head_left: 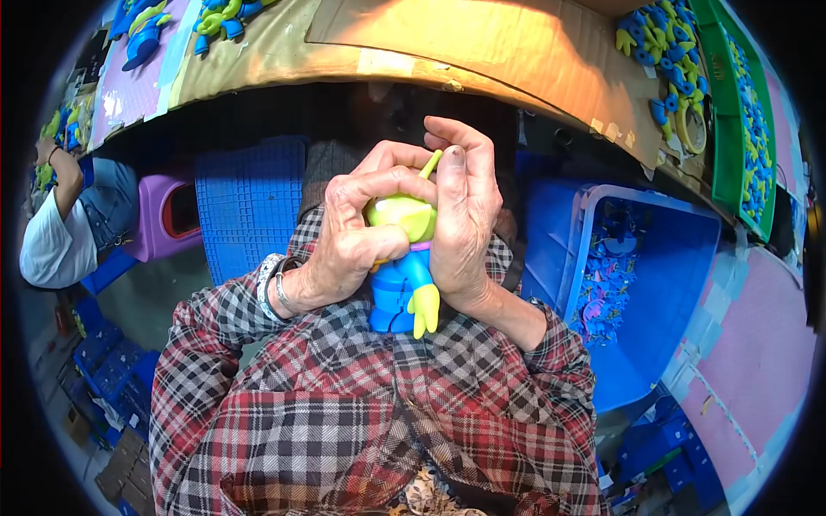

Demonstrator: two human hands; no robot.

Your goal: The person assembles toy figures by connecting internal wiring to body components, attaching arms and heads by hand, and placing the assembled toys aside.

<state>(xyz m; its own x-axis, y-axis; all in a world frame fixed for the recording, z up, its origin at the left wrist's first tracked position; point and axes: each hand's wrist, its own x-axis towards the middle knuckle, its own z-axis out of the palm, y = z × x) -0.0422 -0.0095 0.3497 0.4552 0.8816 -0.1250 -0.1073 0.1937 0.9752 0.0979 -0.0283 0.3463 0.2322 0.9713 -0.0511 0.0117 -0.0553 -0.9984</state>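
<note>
Between my two hands is a toy figure (pixel 391 288) with a yellow-green head (pixel 404 215), a thin antenna, a blue body and a yellow-green hand hanging down. My left hand (pixel 357 215), with bracelets at the wrist, wraps its fingers round the side of the head. My right hand (pixel 465 215) presses against the head's other side, its thumb by the antenna and its fingers curled above. A purple ring shows at the neck. My palms hide part of the head and body.
A cardboard-topped table (pixel 516 52) lies ahead, with blue and yellow-green parts (pixel 675 52) at its right. A green tray (pixel 740 129) holds more parts. At right stands a blue bin (pixel 662 301) with pieces inside. A blue crate (pixel 249 198), purple stool (pixel 159 215) and another person (pixel 64 241) are at left.
</note>
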